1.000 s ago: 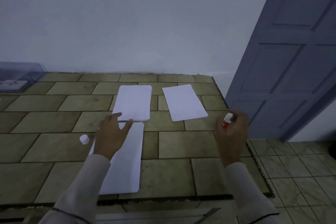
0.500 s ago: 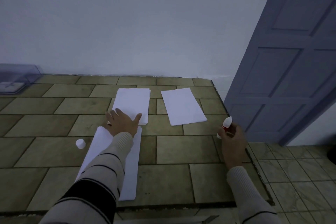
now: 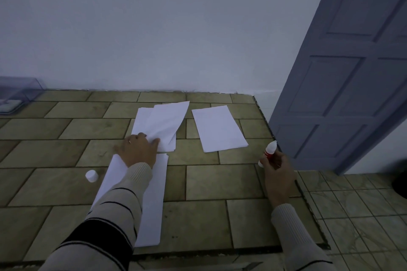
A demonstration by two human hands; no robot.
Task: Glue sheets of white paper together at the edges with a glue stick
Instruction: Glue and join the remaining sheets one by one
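My left hand (image 3: 138,149) pinches the near corner of the top sheet (image 3: 167,121) of a paper stack (image 3: 141,121) in the middle of the tiled platform; that sheet is lifted and skewed to the right. A long white sheet (image 3: 154,200) lies in front of the stack, partly under my left forearm. A single sheet (image 3: 218,130) lies to the right. My right hand (image 3: 277,171) holds an uncapped red-and-white glue stick (image 3: 269,152) upright near the platform's right edge. Its white cap (image 3: 91,175) sits left of the long sheet.
A clear plastic box (image 3: 15,94) stands at the far left against the white wall. A grey-blue door (image 3: 343,72) stands on the right. The platform's right edge (image 3: 308,200) drops to a lower tiled floor (image 3: 363,215).
My left hand has gone from lying flat on the stack to pinching its top sheet, which has lifted and turned to the right. My right hand with the glue stick has barely moved.
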